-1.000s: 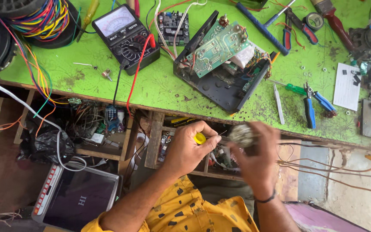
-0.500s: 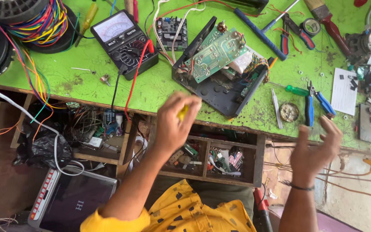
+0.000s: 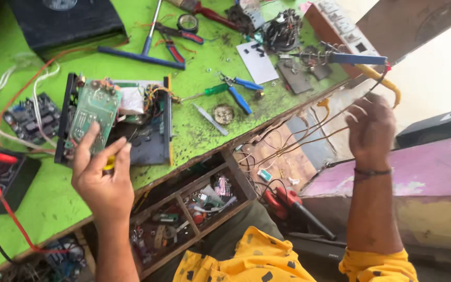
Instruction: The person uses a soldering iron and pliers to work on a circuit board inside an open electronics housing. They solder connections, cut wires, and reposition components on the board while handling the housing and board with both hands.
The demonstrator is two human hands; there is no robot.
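Both forearms are raised. The left hand (image 3: 103,180) is loosely curled, back to us. The right hand (image 3: 371,128) reaches out with fingers (image 3: 358,112) spread.

The view swings right and tilts. The left hand (image 3: 103,180), with its small yellow tool (image 3: 109,163), now sits lower left by the circuit board (image 3: 94,112); the right hand (image 3: 371,130) rises toward the soldering iron (image 3: 351,58), upper right.

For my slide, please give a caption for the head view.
Left hand holds a small yellow tool over the green circuit board; right hand reaches toward the blue-handled soldering iron.
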